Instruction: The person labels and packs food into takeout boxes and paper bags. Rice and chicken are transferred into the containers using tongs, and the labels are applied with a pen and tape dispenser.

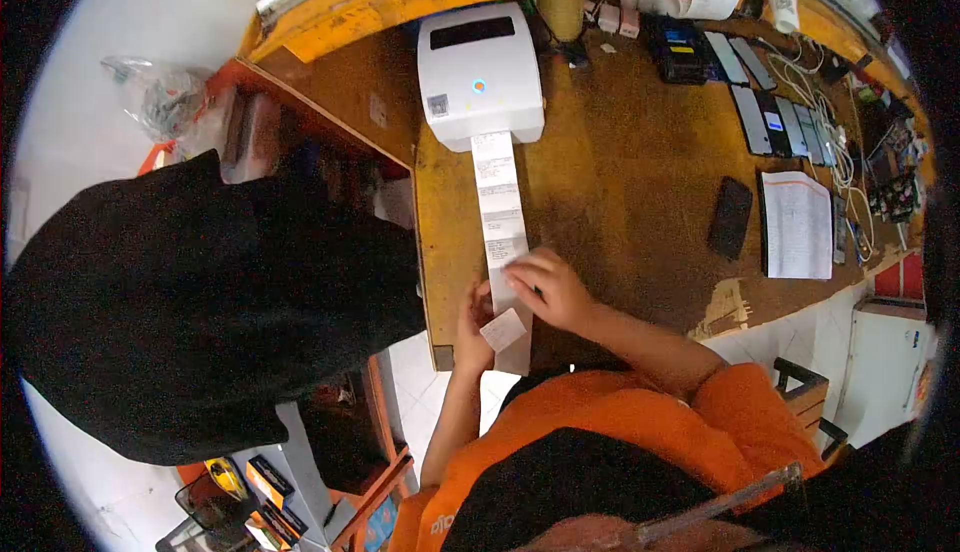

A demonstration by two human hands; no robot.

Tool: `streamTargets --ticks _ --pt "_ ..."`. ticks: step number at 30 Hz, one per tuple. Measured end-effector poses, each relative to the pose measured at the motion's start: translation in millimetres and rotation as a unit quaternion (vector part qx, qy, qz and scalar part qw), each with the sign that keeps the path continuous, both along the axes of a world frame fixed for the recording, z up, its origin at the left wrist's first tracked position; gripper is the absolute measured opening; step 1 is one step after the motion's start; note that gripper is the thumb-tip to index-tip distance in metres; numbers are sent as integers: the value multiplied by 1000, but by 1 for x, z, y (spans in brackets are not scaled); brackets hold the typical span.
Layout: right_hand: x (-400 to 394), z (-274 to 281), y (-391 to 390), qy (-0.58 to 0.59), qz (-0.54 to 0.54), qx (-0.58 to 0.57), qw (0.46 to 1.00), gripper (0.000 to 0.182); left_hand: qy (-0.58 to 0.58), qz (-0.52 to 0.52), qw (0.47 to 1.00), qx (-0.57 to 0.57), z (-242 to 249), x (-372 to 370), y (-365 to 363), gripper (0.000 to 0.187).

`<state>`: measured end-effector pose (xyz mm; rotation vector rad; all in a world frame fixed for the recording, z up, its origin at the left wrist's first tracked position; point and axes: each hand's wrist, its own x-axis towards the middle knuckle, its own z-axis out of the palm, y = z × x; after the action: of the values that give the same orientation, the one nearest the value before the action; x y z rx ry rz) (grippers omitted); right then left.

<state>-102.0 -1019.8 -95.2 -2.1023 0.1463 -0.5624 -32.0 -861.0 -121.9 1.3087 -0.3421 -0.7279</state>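
A white label printer (478, 82) stands at the back of the wooden desk, and a long strip of printed labels (500, 197) runs from its front slot toward me. My right hand (555, 292) is over the strip's lower part, its fingers bent and closed at the strip's right edge. On the other side, my left hand (474, 332) curls beside the strip's near end. A small separate label (503, 330) lies tilted against its fingers, above the pale backing paper. Part of the left fingers is hidden by the label.
To the right lie a dark phone (730, 218), a written notebook (796, 224) and several phones with white cables (835, 142). A black card machine (680, 50) sits at the back. Black cloth (210, 302) fills the left. The desk's front edge (650, 340) is close to my body.
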Motion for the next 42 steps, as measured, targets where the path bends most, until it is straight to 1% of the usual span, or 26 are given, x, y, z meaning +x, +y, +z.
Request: streamTargets --ticks 1,2,3,8,9,11,12,14,15,17,20,22,24,26,27,29,30,32,33,35,36,37,39,40,41,42 --pt "7 -4 -3 -7 -1 -4 1000 21 27 -31 999 4 4 4 -5 62" --pt "14 -7 -6 -3 -3 -26 1000 22 -21 -100 995 13 11 6 -6 62" --pt "20 -11 -9 2 -7 -47 999 23 -29 -101 994 10 11 9 -10 62" --pt "22 -18 -5 30 -26 -43 998 25 83 -32 996 -30 -4 10 -20 52" --pt "22 -20 -4 28 -27 -44 998 25 81 -32 996 -31 -3 12 -23 52" --pt "21 -26 -3 14 -33 -34 999 27 162 -19 987 -5 -2 13 -25 46" --pt "20 -25 -3 15 -34 -33 999 27 163 -19 986 -4 -5 12 -24 46" --pt "18 -20 -3 -6 -12 -82 997 27 130 17 991 -11 -14 12 -22 37" --pt "18 -21 -4 -7 -12 -82 997 27 113 35 993 -15 -14 12 -23 34" --pt "20 -27 -4 -17 -8 -153 988 26 100 42 994 -19 -13 13 -25 28" --pt "23 -42 -3 -15 12 -131 991 23 97 44 994 1 -14 16 -22 26" --pt "24 -39 -5 -34 8 -122 992 22 63 33 997 33 -7 16 -22 25" --pt "24 -35 -6 -52 6 -110 993 22 42 31 998 32 -11 18 -22 25" --pt "24 -29 -9 -53 1 0 999 20 18 30 999 30 -14 20 -22 25" --pt "25 -30 -10 -54 2 0 999 20 4 22 999 31 -12 21 -22 25" --pt "27 -35 -12 -61 2 90 994 20 -10 13 999 32 -10 21 -24 26" --pt "28 -36 -13 -61 2 90 994 20 -10 10 999 32 -5 20 -27 25" --pt "30 -39 -14 2 0 183 983 17 -11 7 999 33 -4 18 -28 24" --pt "32 -46 -13 0 0 183 983 17 -1 8 1000 25 -6 18 -28 24" --pt "34 -60 -11 12 -102 318 942 13 8 9 1000 19 -8 17 -26 23" --pt "31 -41 -12 33 -178 345 921 11 -9 21 999 30 -7 16 -25 23" --pt "27 -32 -16 -15 -216 322 922 15 -27 33 998 40 -6 16 -25 24" --pt "11 -2 -15 -105 -226 299 921 14 -29 55 997 47 -13 12 -24 25" --pt "-1 13 -15 -106 -223 299 922 14 -30 75 995 55 -15 10 -24 26" --pt "-13 25 -14 -136 -154 150 967 13 -31 79 995 54 -9 6 -26 26" --pt "-22 31 -10 -163 -80 -4 983 13 -1 107 994 37 2 0 -30 26"
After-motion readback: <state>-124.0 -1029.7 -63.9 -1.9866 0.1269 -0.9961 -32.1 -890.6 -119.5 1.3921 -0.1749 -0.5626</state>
